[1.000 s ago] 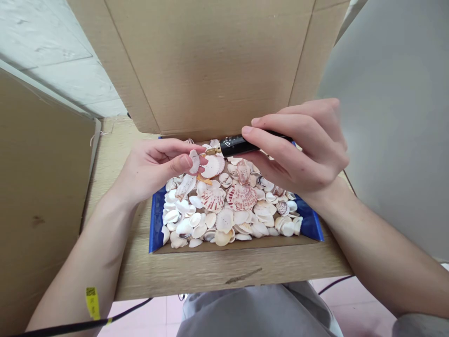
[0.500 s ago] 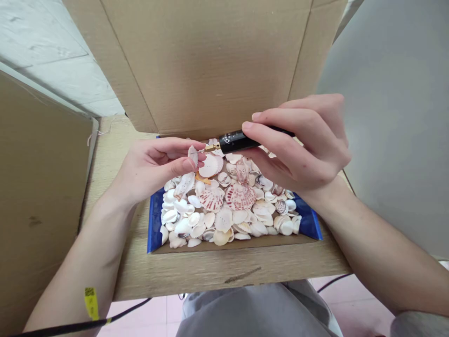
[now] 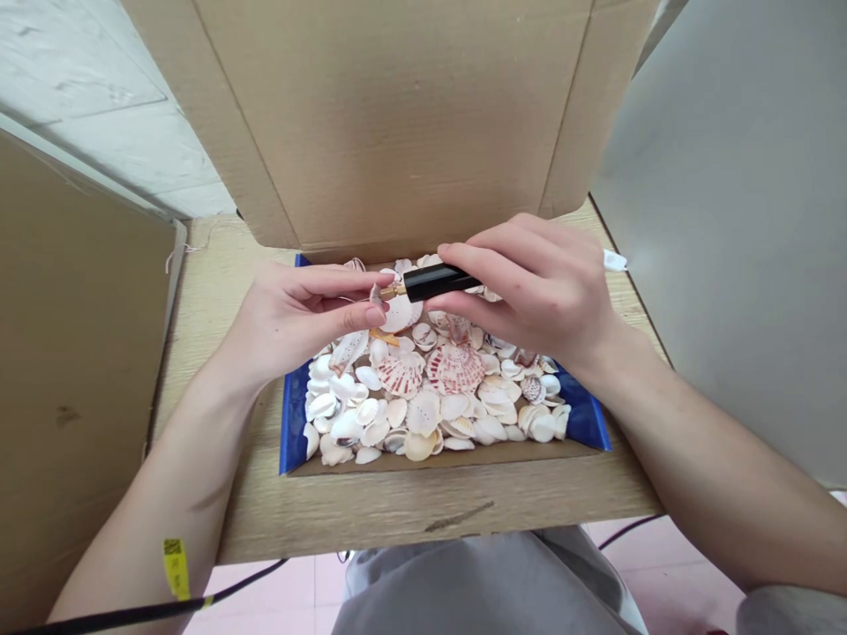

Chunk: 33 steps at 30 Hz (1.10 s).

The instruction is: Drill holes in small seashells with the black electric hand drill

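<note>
Assorted seashells point(image 3: 423, 413) in blue-sided box point(image 3: 588, 416)

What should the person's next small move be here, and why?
Probably ease the black pen drill straight back with the right hand while the left hand steadies the pinched shell: the brass chuck sits close to the shell's face, so there seems little room to press in. Whether a bit has gone through is hidden.
</note>
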Motion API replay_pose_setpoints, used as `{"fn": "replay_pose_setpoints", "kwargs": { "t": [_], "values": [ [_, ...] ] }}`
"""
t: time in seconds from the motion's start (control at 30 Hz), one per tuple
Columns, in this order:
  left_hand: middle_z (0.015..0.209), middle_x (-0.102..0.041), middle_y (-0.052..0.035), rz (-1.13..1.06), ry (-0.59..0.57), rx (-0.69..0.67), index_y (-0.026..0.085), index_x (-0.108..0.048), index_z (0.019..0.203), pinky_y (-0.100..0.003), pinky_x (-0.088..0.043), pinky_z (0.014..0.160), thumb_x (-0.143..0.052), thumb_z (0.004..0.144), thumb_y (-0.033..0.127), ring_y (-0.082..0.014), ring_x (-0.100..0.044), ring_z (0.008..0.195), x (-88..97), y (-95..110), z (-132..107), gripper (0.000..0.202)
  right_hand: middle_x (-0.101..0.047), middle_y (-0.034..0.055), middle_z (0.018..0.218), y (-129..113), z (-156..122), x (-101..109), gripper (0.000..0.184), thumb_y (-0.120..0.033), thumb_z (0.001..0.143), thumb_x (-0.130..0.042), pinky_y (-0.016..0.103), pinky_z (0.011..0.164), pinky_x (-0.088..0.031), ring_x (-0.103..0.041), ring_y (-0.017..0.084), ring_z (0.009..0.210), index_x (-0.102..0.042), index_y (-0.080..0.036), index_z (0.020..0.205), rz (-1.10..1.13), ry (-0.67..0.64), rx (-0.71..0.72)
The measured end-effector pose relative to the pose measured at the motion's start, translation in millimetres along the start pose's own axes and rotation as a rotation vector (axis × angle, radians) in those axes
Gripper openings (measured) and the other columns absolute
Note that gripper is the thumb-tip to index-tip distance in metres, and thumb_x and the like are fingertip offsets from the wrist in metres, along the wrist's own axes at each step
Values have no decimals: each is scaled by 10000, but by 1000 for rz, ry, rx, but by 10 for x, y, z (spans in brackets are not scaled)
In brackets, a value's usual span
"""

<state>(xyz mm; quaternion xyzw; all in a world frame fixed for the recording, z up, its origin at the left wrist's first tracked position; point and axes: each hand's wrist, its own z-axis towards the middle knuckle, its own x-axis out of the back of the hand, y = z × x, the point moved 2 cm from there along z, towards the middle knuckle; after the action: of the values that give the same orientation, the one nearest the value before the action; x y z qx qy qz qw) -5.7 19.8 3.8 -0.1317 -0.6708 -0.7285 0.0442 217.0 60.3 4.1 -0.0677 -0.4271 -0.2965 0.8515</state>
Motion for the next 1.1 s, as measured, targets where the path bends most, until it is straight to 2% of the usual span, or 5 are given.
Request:
{"fn": "replay_pose_setpoints", "kwargs": {
  "t": [0.17,0.37,0.53,0.67,1.1],
  "values": [
    [831,-765,4,-12,-35,-4,293,-790,918,-189,-542,594,-809,685,157,-113,-669,686,-32,10,-9,270,-636,3,756,-26,8,-10,430,-546,964,-415,254,558,-327,-558,110,668,-633,-177,998,43,-139,16],
    [893,-773,10,-34,-35,4,299,-782,947,-191,-582,678,-804,708,158,-115,-696,751,-25,6,-15,279,-624,-8,724,-50,30,7,422,-517,980,-389,264,541,-271,-532,102,631,-630,-171,977,71,-193,-13],
    [926,-781,18,-57,-40,-24,313,-778,961,-164,-573,669,-788,740,178,-103,-702,753,-2,-14,0,259,-641,-3,758,-53,29,8,371,-466,979,-417,271,540,-272,-543,107,648,-631,-166,1019,80,-174,-14],
    [939,-781,25,-51,-23,14,323,-780,959,-181,-578,698,-759,779,205,-127,-718,786,8,-30,2,217,-647,7,764,-49,23,1,382,-477,975,-423,270,547,-296,-562,117,667,-639,-164,1012,81,-166,-24],
    [921,-780,0,-63,17,57,279,-778,960,-212,-589,694,-797,736,227,-139,-714,766,4,-17,-4,231,-640,12,768,-32,3,-9,406,-503,971,-412,268,557,-318,-550,118,684,-639,-170,1026,82,-158,-43]
  ]
}}
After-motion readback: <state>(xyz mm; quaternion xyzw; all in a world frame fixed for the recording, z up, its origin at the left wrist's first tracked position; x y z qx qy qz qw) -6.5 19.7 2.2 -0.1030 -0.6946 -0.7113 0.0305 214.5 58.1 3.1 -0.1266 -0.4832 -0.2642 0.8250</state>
